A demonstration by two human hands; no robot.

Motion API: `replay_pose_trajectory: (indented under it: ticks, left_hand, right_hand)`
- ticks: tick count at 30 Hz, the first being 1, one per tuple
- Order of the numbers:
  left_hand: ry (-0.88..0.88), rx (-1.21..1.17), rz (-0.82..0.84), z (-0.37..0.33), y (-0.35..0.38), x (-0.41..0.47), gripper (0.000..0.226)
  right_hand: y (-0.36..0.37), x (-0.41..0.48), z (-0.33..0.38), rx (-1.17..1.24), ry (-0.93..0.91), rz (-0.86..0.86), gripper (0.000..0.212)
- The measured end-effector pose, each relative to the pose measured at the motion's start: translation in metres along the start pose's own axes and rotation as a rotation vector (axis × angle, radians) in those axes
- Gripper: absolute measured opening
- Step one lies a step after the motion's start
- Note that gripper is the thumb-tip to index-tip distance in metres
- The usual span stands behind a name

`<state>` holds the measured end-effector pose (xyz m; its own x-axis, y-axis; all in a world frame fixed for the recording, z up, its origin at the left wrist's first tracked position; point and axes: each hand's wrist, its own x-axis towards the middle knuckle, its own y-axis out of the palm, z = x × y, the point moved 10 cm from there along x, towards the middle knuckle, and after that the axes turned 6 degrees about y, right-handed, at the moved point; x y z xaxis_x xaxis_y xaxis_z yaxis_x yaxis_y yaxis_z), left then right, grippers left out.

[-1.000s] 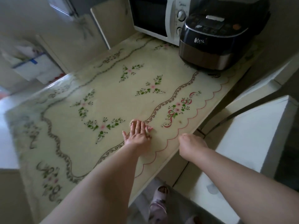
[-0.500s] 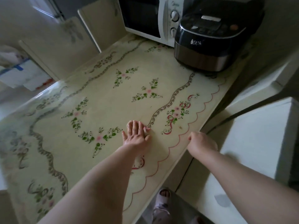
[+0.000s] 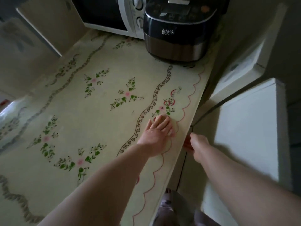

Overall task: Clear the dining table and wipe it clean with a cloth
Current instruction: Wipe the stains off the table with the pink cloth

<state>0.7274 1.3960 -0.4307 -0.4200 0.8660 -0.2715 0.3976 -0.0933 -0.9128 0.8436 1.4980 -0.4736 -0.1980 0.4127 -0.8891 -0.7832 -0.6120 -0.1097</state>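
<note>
Just right of the frame's centre, the left hand (image 3: 157, 133) is laid flat on the worktop (image 3: 105, 128). Its fingers (image 3: 162, 123) are kept straight and close together. A pale cloth (image 3: 173, 134) is pressed beneath them, near the scalloped pink border of the flowered cover. Only a thin blurred edge of the cloth can be seen beside the fingers.

The right hand (image 3: 197, 144) is held against the worktop's right edge, level with the left hand, with its back turned to the camera. Its fingers (image 3: 187, 146) are bent downward beside the edge and are partly hidden, so it cannot be told whether anything is held in them.

At the top of the frame a dark rice cooker (image 3: 175, 33) is set on the worktop, and a white microwave (image 3: 105, 13) is placed just beside it to the left. A white cabinet (image 3: 247, 128) is seen at the right of the frame, apart from the worktop. Slippered feet (image 3: 169, 207) are seen on the floor at the bottom edge.
</note>
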Motion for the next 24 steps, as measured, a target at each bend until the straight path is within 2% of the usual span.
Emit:
replay_pose_trajectory:
  ticks: [2,4,8,10,13,16,21,24]
  left_hand:
    - [0.095,0.083,0.054,-0.029,0.012,-0.001,0.058]
    - [0.145,0.069,0.088,-0.05,0.019,-0.008,0.057]
    - [0.153,-0.037,0.081,-0.047,0.016,-0.025,0.056]
    - [0.125,-0.059,0.07,-0.035,0.013,-0.032,0.057]
    - [-0.008,-0.099,0.012,-0.01,0.005,-0.038,0.056]
    - [-0.159,-0.083,-0.035,0.013,0.0,-0.042,0.057]
    - [-0.21,-0.024,0.016,0.02,0.002,-0.037,0.061]
    - [-0.246,-0.033,0.042,0.025,0.001,-0.031,0.062]
  right_hand:
    - [0.001,-0.002,-0.001,0.088,0.019,0.014,0.029]
    - [-0.003,-0.003,-0.004,0.112,0.043,-0.023,0.032]
    - [-0.002,-0.012,-0.014,0.175,0.106,0.033,0.041]
    - [-0.002,-0.013,-0.016,0.174,0.118,0.036,0.037]
    - [-0.012,-0.013,-0.013,0.072,0.118,-0.02,0.029]
    - [-0.02,-0.016,-0.005,-0.118,0.094,-0.028,0.032]
    - [0.001,-0.026,0.016,-0.388,-0.043,0.063,0.026]
    - [0.014,-0.033,0.031,-0.439,-0.139,0.066,0.024]
